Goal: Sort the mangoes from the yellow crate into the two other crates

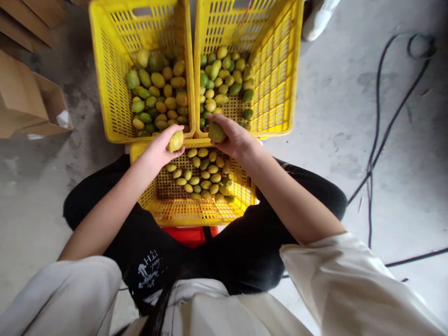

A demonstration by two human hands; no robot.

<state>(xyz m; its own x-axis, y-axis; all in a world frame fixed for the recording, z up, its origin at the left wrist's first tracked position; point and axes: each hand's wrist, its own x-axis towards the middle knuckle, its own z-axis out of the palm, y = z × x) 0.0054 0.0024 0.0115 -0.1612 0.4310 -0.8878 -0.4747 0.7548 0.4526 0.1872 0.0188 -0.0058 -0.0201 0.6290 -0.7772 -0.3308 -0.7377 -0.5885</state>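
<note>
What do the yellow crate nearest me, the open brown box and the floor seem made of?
The crate: likely molded plastic, slightly glossy, given its even color and regular slots. The box: probably cardboard, matte, with thin flat panels. The floor: seemingly concrete, gray and blotchy, though a coating can't be ruled out.

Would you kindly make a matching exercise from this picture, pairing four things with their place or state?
1. left hand
2. right hand
3. black cable
4. cardboard box

A. holding a green fruit
B. at the picture's left edge
C. holding a yellow fruit
D. on the floor, right side

Pairs: 1-C, 2-A, 3-D, 4-B
</note>
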